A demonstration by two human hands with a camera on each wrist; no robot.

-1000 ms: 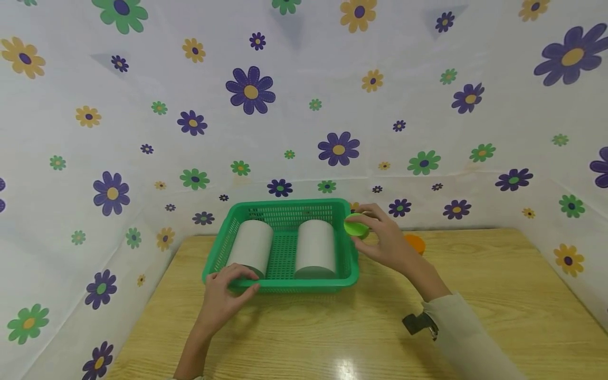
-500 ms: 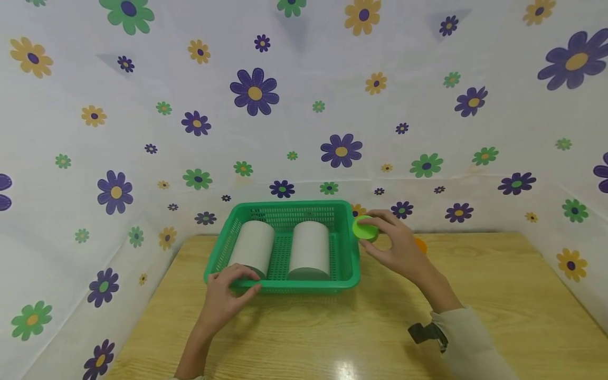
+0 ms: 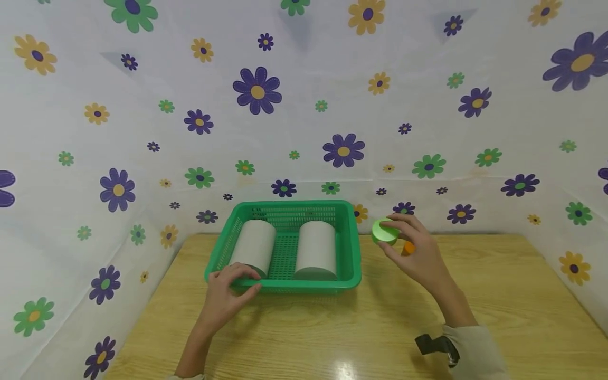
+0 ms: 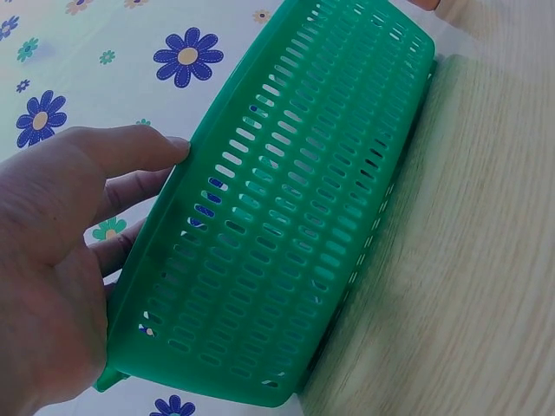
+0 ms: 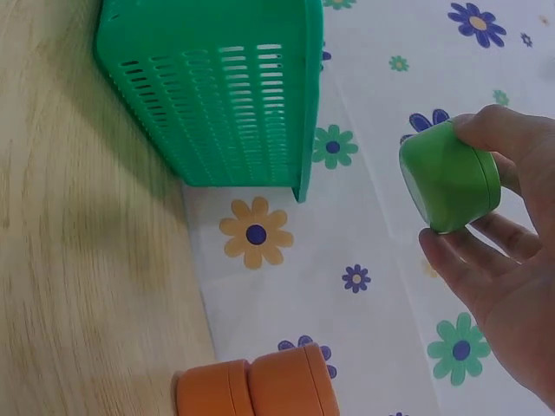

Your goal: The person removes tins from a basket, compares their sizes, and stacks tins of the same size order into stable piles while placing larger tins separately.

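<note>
Now being carried clear of the green slotted plastic basket (image 3: 285, 245): a small round green plastic lid-like pot (image 3: 384, 231), pinched by thumb and fingertips of the right hand (image 3: 418, 253), raised above the worktop's back edge, right of the basket and apart from it. Half a second ago hovering right at the basket's right rim; a full second ago nearly touching that wall. So, moving rightward and away, not going into the basket; judged as a withdrawal toward the back-right part of the worktop.

Just beneath and behind that hand, lying on the wooden worktop (image 3: 499, 295) at its back edge: an orange round plastic container (image 5: 251, 390), partly hidden in the head view, seeming two-part in the wrist view.

Meanwhile gripping the basket's front rim near its left corner: the left hand (image 3: 228, 295), thumb on top, fingers curled over the outer wall, keeping the same hold throughout.

Inside the basket, lying side by side: two grey cylindrical rolls (image 3: 253, 248), unmoved.

Behind and around: a white flower-printed cloth backdrop (image 3: 332, 105).
</note>
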